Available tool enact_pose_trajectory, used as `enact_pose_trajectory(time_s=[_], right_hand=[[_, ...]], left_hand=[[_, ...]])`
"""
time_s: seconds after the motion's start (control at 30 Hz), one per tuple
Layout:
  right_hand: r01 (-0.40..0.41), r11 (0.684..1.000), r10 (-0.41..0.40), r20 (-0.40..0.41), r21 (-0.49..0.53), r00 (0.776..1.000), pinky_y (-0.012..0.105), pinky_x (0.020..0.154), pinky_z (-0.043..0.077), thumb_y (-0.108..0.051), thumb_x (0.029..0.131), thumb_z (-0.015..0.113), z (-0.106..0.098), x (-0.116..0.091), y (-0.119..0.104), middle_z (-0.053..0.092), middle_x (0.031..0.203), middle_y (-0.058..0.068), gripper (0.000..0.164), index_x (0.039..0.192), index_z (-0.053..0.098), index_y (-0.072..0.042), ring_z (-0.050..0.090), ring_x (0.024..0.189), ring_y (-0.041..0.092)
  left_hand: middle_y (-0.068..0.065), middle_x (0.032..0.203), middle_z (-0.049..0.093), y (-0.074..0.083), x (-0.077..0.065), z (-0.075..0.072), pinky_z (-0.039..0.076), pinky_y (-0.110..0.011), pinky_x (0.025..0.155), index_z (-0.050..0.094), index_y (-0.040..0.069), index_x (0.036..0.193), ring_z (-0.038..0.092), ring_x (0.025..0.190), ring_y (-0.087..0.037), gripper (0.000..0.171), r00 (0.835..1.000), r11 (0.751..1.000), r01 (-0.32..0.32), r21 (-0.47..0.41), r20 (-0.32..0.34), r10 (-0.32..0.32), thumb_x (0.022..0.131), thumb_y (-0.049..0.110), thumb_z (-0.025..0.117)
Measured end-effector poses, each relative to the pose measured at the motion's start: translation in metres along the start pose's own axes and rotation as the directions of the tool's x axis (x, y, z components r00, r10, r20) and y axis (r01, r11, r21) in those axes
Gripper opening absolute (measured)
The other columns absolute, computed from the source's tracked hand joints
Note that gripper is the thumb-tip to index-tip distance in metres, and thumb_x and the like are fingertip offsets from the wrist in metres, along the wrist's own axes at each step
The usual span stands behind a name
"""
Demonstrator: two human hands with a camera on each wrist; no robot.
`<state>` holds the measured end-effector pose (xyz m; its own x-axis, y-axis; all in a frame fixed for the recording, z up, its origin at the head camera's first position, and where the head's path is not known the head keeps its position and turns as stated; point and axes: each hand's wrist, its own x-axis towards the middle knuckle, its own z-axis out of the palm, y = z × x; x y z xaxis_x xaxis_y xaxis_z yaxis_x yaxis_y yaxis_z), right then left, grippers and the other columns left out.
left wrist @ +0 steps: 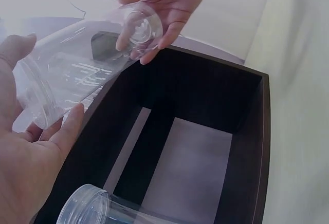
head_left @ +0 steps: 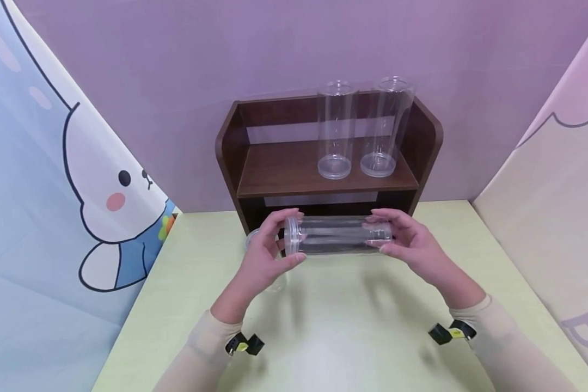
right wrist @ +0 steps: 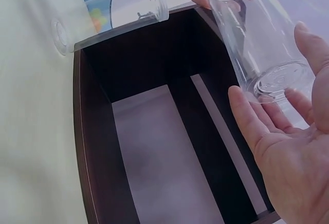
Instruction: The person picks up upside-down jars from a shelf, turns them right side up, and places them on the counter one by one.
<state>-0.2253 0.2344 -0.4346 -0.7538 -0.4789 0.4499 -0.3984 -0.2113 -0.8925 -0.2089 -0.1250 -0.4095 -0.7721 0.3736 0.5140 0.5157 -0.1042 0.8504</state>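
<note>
A clear plastic cylindrical jar (head_left: 340,234) lies sideways in the air above the table, in front of the shelf. My left hand (head_left: 262,250) grips its lidded end, thumb below and fingers at the top. At the base end, my right hand (head_left: 414,242) holds it with fingers and thumb curled round the edge. In the right wrist view the round base (right wrist: 280,82) sits between the right thumb and fingers. Another clear jar (right wrist: 115,11) stands on the table beside the shelf, partly hidden behind the left hand in the head view.
A dark brown two-tier wooden shelf (head_left: 279,171) stands at the back of the pale green table (head_left: 333,326). Two more clear jars, one left (head_left: 335,166) and one right (head_left: 378,165), stand upright on its upper tier. Printed cloth (head_left: 112,218) hangs along the left side.
</note>
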Motion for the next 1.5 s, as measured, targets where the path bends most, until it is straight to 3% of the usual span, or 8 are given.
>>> enact_pose_trajectory(time_s=[0.17,0.37,0.53,0.83,1.13,1.3,1.5], right_hand=[[0.011,1.000,-0.010,-0.011,0.003,1.000,0.043,0.107,0.059,0.025,0.096,0.065,0.003,0.001,0.002,0.062,0.151,0.020,0.064,0.155,0.044,0.012,0.066,0.137,0.027],[0.003,0.997,-0.004,-0.015,-0.074,1.000,0.035,0.098,0.063,0.024,0.092,0.072,0.006,0.001,0.006,0.065,0.150,0.013,0.066,0.152,0.048,0.011,0.068,0.134,0.021],[-0.030,0.986,0.026,-0.024,-0.167,0.999,0.033,0.095,0.064,0.021,0.091,0.077,0.009,0.000,0.007,0.065,0.149,0.007,0.069,0.153,0.051,0.006,0.071,0.129,0.018],[-0.075,0.927,0.070,-0.028,-0.367,0.997,0.028,0.100,0.061,0.009,0.089,0.088,0.014,-0.001,0.014,0.064,0.149,0.011,0.072,0.153,0.057,-0.004,0.066,0.131,0.010],[-0.101,0.827,0.112,-0.015,-0.553,0.994,0.028,0.109,0.056,-0.011,0.087,0.096,0.019,-0.002,0.023,0.067,0.145,0.003,0.072,0.150,0.060,-0.012,0.068,0.129,0.017],[-0.091,0.821,0.112,0.004,-0.563,0.994,0.034,0.110,0.056,-0.015,0.086,0.098,0.024,-0.001,0.027,0.068,0.143,0.002,0.072,0.148,0.061,-0.012,0.068,0.130,0.022],[-0.095,0.823,0.123,0.013,-0.560,0.992,0.029,0.110,0.055,-0.017,0.086,0.098,0.030,0.000,0.032,0.069,0.140,0.000,0.070,0.146,0.062,-0.012,0.067,0.131,0.021]], left_hand=[[-0.023,0.156,0.053,0.002,0.001,-0.002,0.058,-0.048,0.110,0.050,0.003,0.157,0.058,0.135,-0.049,0.078,1.000,0.999,-0.012,-0.047,-0.022,0.011,0.087,-0.018,0.079],[-0.023,0.155,0.054,0.003,0.002,-0.005,0.059,-0.045,0.109,0.050,0.001,0.157,0.058,0.137,-0.038,0.076,0.999,0.998,-0.017,-0.059,-0.046,0.015,0.089,-0.013,0.081],[-0.017,0.154,0.057,0.004,0.004,-0.006,0.060,-0.038,0.100,0.052,0.002,0.156,0.058,0.131,-0.032,0.075,0.998,1.000,-0.014,-0.027,-0.059,0.013,0.088,-0.008,0.083],[-0.011,0.155,0.055,0.006,0.009,-0.005,0.060,-0.038,0.100,0.055,0.006,0.156,0.055,0.135,-0.033,0.074,0.999,1.000,-0.017,0.023,-0.048,0.019,0.089,-0.008,0.082],[-0.007,0.149,0.056,0.009,0.018,-0.001,0.061,-0.036,0.097,0.059,0.010,0.156,0.057,0.131,-0.031,0.075,0.999,0.996,-0.034,0.087,0.007,0.033,0.088,-0.003,0.087],[-0.005,0.149,0.057,0.011,0.021,0.000,0.060,-0.035,0.099,0.059,0.009,0.156,0.058,0.131,-0.028,0.074,0.999,0.991,-0.033,0.126,0.022,0.031,0.088,-0.001,0.088],[-0.007,0.151,0.056,0.011,0.023,0.002,0.057,-0.034,0.104,0.060,0.010,0.156,0.058,0.133,-0.029,0.075,0.999,0.993,-0.036,0.114,0.026,0.033,0.088,-0.004,0.087]])
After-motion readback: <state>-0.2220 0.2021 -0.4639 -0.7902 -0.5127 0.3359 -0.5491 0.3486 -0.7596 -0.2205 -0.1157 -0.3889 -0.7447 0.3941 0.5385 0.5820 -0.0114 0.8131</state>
